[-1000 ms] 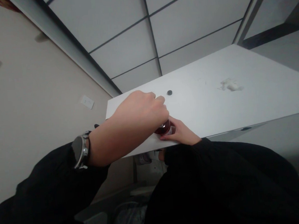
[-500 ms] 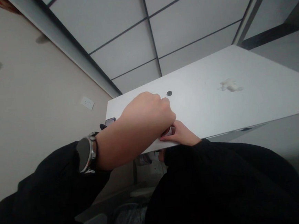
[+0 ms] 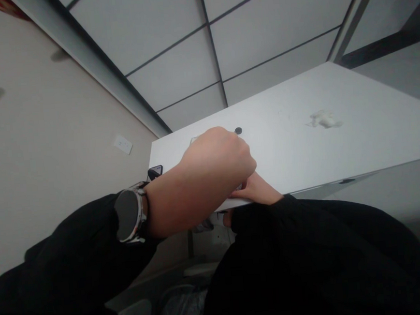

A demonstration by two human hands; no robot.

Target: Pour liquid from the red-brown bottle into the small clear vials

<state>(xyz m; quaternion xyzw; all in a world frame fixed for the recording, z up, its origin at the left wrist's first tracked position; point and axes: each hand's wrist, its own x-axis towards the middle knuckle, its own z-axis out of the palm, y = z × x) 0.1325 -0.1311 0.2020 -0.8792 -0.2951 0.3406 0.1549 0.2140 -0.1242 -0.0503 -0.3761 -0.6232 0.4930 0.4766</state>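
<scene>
My left hand (image 3: pixel 219 152), with a round watch (image 3: pixel 127 215) on its wrist, is closed in a fist over the near edge of the white table (image 3: pixel 284 137). Its back faces me, so whatever its fingers hold is hidden. Just below and to the right, my right hand (image 3: pixel 256 189) is closed around a small reddish-and-white object (image 3: pixel 240 187), mostly covered by the left hand. The two hands touch or overlap; I cannot tell which.
A phone (image 3: pixel 155 171) lies at the table's left end. Beyond my left hand is a small dark disc (image 3: pixel 238 131). Crumpled whitish plastic or tissue (image 3: pixel 324 119) lies further right. White panelled doors (image 3: pixel 171 29) stand behind, and a wall socket (image 3: pixel 123 145) is at left.
My left hand and forearm have shifted slightly to the right, covering more of the small reddish-and-white object. My right hand has stayed nearly in place.
</scene>
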